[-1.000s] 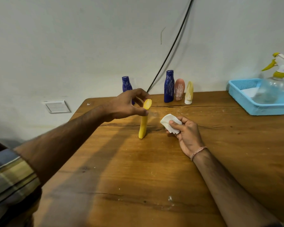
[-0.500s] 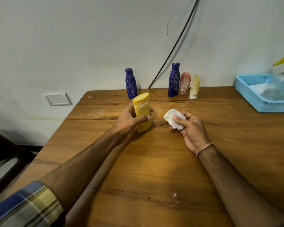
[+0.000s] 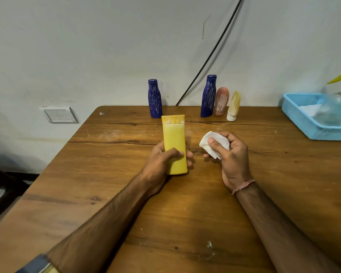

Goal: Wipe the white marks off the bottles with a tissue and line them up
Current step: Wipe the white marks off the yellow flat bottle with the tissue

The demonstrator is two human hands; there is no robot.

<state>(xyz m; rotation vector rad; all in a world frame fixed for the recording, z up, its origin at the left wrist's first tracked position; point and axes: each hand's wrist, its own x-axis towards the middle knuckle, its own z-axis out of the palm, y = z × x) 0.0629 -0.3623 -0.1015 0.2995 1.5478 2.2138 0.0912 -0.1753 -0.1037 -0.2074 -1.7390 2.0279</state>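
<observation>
My left hand (image 3: 161, 160) grips the lower part of a flat yellow tube (image 3: 174, 142), its broad face turned toward me, with white marks near its top edge. Just to its right, my right hand (image 3: 228, 152) pinches a crumpled white tissue (image 3: 215, 143), a small gap away from the tube. At the table's back edge stand a blue bottle (image 3: 155, 99) on its own and, further right, another blue bottle (image 3: 209, 97), a pink bottle (image 3: 221, 101) and a pale yellow bottle (image 3: 233, 106), all with white scribbles.
A light blue basket (image 3: 303, 123) at the right table edge holds a clear spray bottle (image 3: 339, 103) with a yellow trigger and something white. A black cable (image 3: 211, 54) runs down the wall behind the bottles. A wall switch plate (image 3: 58, 115) sits left of the wooden table (image 3: 185, 213).
My left hand has drawn the yellow tube toward me and turned it from edge-on to broad face. The right hand with the tissue has stayed beside it.
</observation>
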